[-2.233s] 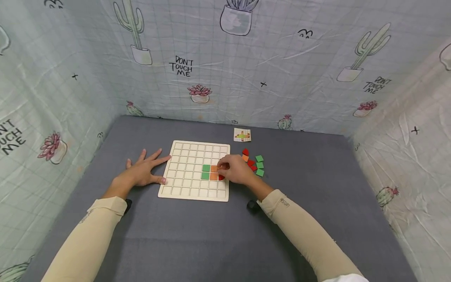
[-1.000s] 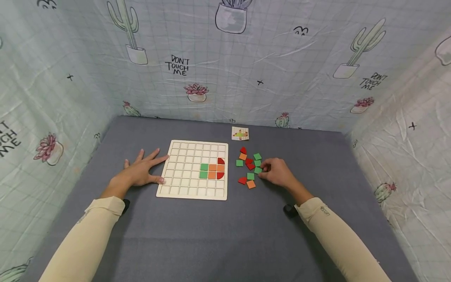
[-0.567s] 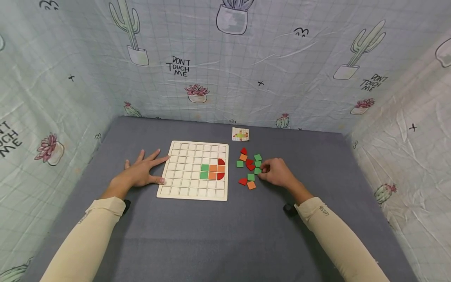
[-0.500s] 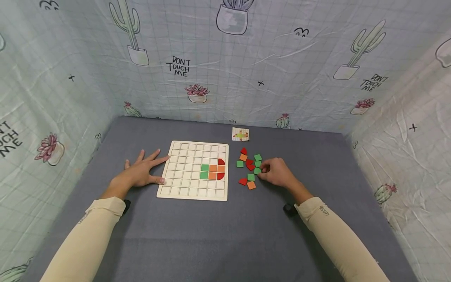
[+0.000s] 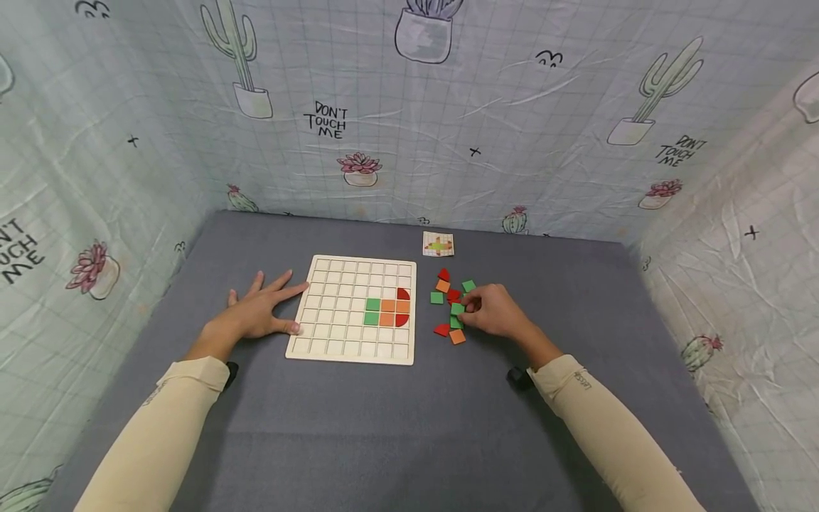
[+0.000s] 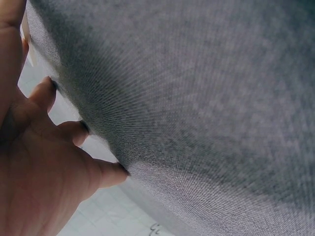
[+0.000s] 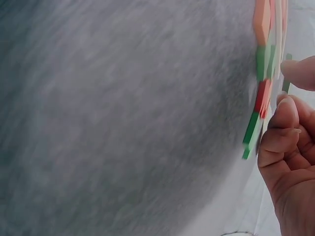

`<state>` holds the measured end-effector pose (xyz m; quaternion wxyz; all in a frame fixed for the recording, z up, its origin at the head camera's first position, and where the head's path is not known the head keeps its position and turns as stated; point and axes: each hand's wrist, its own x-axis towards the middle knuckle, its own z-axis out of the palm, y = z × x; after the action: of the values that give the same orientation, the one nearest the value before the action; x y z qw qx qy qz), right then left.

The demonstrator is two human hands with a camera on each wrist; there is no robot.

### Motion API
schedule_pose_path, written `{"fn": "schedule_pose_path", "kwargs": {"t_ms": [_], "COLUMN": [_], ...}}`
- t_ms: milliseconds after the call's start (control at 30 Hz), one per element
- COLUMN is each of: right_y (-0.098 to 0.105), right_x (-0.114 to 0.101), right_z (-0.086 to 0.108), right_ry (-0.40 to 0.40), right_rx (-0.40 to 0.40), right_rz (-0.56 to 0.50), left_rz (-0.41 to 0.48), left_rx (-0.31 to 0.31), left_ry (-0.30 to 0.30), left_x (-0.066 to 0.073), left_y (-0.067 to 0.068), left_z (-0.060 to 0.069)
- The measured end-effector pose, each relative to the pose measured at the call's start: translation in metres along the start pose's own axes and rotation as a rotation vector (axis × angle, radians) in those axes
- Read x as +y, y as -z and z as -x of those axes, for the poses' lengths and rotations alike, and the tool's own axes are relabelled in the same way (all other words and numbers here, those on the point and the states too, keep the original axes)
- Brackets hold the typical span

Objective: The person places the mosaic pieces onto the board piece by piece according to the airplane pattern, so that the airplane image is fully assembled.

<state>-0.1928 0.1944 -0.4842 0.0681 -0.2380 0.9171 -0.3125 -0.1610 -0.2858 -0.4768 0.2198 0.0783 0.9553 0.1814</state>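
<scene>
My right hand (image 5: 491, 311) pinches a green square tile (image 5: 457, 309) between thumb and fingertips, just above the loose tiles. In the right wrist view, that green tile (image 7: 287, 83) shows edge-on between the thumb and a finger. My left hand (image 5: 257, 311) lies spread at the left edge of a pale gridded board (image 5: 333, 306), its thumb on the rim; the left wrist view shows its fingers (image 6: 106, 172) on the cloth. On the board sit two green squares (image 5: 372, 311), several orange squares (image 5: 387, 313) and two red quarter-round tiles (image 5: 402, 293) toward the right side.
Loose tiles lie right of the board: a red one (image 5: 442, 330), an orange one (image 5: 457, 337), a green one (image 5: 437, 298) and several others. A small pattern card (image 5: 438, 244) lies behind them. Grey cloth (image 5: 358, 427) covers the table; printed curtains (image 5: 448, 163) stand around it.
My right hand placed a red tile on the board's right side and went back to the loose tiles. It has since picked up a green tile and moved slightly left. The left hand stayed put.
</scene>
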Motion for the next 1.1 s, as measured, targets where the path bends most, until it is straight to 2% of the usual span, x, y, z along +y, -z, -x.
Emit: {"fn": "schedule_pose_path", "kwargs": {"t_ms": [233,833,1100], "right_y": [-0.008,-0.023,-0.033], "right_x": [-0.010,-0.037,-0.048], "right_z": [-0.006,-0.027,-0.037], "right_ry": [0.037,0.071,0.123], "right_rx": [-0.008,-0.053,-0.076], "right_rz": [-0.015,-0.050,-0.023], "left_rz": [-0.002,-0.015,-0.020], "left_rx": [0.003,0.010,0.006], "left_ry": [0.003,0.003,0.017], "left_x": [0.000,0.003,0.001], "left_y": [-0.002,0.001,0.000], "left_z": [0.000,-0.001,0.000]}}
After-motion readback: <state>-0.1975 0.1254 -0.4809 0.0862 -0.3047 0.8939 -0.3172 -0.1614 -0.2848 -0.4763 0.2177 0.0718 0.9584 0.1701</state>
